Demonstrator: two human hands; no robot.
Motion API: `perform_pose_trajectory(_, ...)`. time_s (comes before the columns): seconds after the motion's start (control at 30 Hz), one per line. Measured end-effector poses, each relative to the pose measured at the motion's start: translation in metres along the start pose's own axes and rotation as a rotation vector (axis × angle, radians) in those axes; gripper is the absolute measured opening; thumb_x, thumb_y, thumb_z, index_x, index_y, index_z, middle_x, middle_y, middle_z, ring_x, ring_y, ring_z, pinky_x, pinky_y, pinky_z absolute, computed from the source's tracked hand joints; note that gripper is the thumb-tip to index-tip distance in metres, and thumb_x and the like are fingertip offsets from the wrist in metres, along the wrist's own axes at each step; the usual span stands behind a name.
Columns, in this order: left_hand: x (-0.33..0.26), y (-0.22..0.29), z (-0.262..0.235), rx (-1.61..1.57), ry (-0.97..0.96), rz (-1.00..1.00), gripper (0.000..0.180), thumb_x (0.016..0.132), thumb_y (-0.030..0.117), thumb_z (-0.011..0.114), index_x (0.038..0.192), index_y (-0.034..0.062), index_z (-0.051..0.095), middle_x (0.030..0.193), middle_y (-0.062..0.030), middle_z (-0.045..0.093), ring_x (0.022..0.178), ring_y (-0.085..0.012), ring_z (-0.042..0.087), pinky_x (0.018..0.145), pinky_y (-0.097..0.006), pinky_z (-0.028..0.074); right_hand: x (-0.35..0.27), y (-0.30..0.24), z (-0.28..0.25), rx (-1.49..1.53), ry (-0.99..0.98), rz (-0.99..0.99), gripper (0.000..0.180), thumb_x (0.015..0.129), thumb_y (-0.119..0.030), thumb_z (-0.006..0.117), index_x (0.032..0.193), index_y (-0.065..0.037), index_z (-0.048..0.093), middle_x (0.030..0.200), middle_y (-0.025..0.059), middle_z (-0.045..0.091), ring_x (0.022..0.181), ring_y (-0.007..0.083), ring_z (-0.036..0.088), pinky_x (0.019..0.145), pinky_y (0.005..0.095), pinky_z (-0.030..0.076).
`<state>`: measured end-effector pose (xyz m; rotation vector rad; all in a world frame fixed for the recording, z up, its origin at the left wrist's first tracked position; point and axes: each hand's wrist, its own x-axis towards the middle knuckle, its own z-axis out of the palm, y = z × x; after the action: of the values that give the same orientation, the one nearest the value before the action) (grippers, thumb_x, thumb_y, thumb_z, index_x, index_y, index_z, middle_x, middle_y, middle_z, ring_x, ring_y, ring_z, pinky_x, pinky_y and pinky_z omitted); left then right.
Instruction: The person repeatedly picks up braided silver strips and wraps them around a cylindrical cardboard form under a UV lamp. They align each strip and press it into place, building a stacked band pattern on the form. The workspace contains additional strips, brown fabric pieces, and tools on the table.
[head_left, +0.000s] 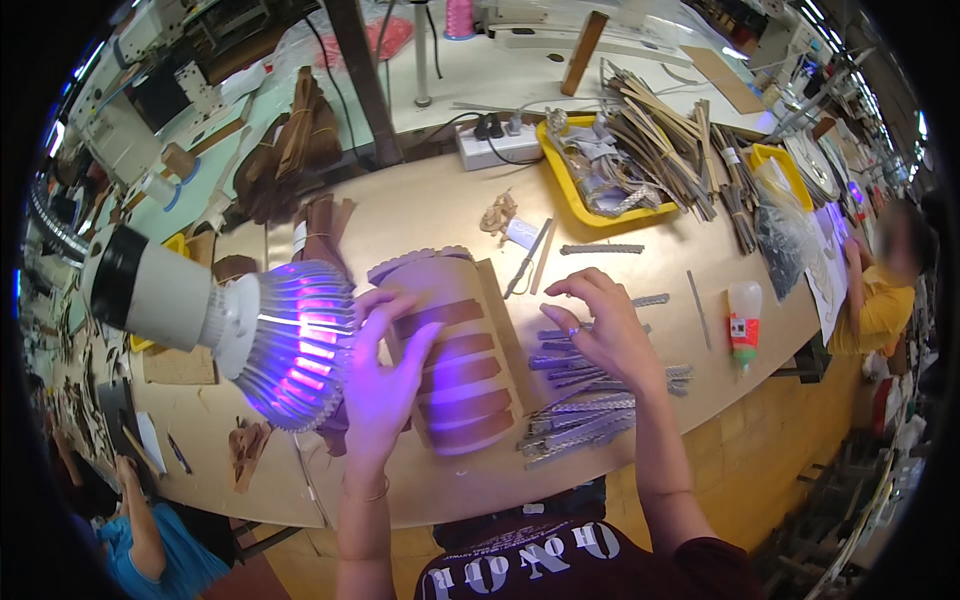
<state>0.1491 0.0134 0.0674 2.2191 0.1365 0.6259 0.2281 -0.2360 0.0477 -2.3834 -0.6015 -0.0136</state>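
Observation:
A light-coloured curved form [433, 280] with a scalloped far end lies on the table in front of me, with several brown strips [465, 372] laid across it. My left hand [385, 375] is over its left side, thumb and fingers apart, lit purple; whether the fingertips touch a strip I cannot tell. My right hand [610, 330] hovers to the right of the form, thumb and fingers spread and nothing visible between them. Beneath and beside it lie several grey braided strips [590, 425]. A ring-like spot shows on the right hand.
A large finned lamp [295, 345] glows purple close to my left hand. Behind are a yellow tray [570, 205] of braided pieces, a white power strip [490, 148] and bundled strips [660, 125]. A glue bottle [743, 325] stands at right. Other people [880, 290] sit on both sides.

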Motion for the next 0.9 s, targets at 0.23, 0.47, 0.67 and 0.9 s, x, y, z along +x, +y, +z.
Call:
perform_pose_trajectory(0.23, -0.053, -0.011, -0.021, -0.116, 0.092, -0.201, 0.016, 0.088, 0.0, 0.063, 0.103, -0.0005, 0.067, 0.116, -0.0121, 0.062, 0.111, -0.0237, 0.058, 0.092, -0.037, 0.048, -0.024, 0.067, -0.055, -0.236, 0.061, 0.319, 0.024, 0.086, -0.023, 0.07, 0.105, -0.009, 0.068, 0.103, 0.0123, 0.062, 0.1, 0.0311, 0.058, 0.088, 0.0409, 0.044)
perform_pose_trajectory(0.47, -0.092, -0.004, -0.033, -0.091, 0.126, -0.273, 0.013, 0.087, -0.001, 0.061, 0.099, 0.0, 0.067, 0.115, -0.0151, 0.062, 0.106, -0.027, 0.059, 0.091, -0.036, 0.048, -0.038, 0.084, -0.04, -0.304, -0.073, 0.239, 0.028, 0.083, -0.024, 0.073, 0.108, -0.013, 0.068, 0.108, 0.0112, 0.059, 0.108, 0.028, 0.054, 0.093, 0.0407, 0.04)
perform_pose_trajectory(0.67, -0.098, 0.012, -0.028, -0.107, 0.075, -0.228, 0.015, 0.085, 0.001, 0.063, 0.099, 0.0008, 0.068, 0.115, -0.0155, 0.061, 0.105, -0.0286, 0.059, 0.092, -0.038, 0.046, -0.034, 0.085, -0.025, -0.375, -0.056, 0.207, 0.024, 0.082, -0.024, 0.074, 0.103, -0.014, 0.068, 0.108, 0.0097, 0.057, 0.108, 0.0269, 0.052, 0.094, 0.0426, 0.037)
perform_pose_trajectory(0.9, -0.101, 0.021, -0.024, -0.105, 0.094, -0.136, 0.015, 0.084, 0.002, 0.067, 0.098, 0.0009, 0.069, 0.114, -0.0152, 0.062, 0.104, -0.0286, 0.06, 0.092, -0.038, 0.046, -0.027, 0.1, -0.024, -0.528, 0.242, 0.214, 0.025, 0.084, -0.023, 0.072, 0.105, -0.012, 0.067, 0.104, 0.0073, 0.058, 0.103, 0.0262, 0.053, 0.091, 0.0427, 0.037)
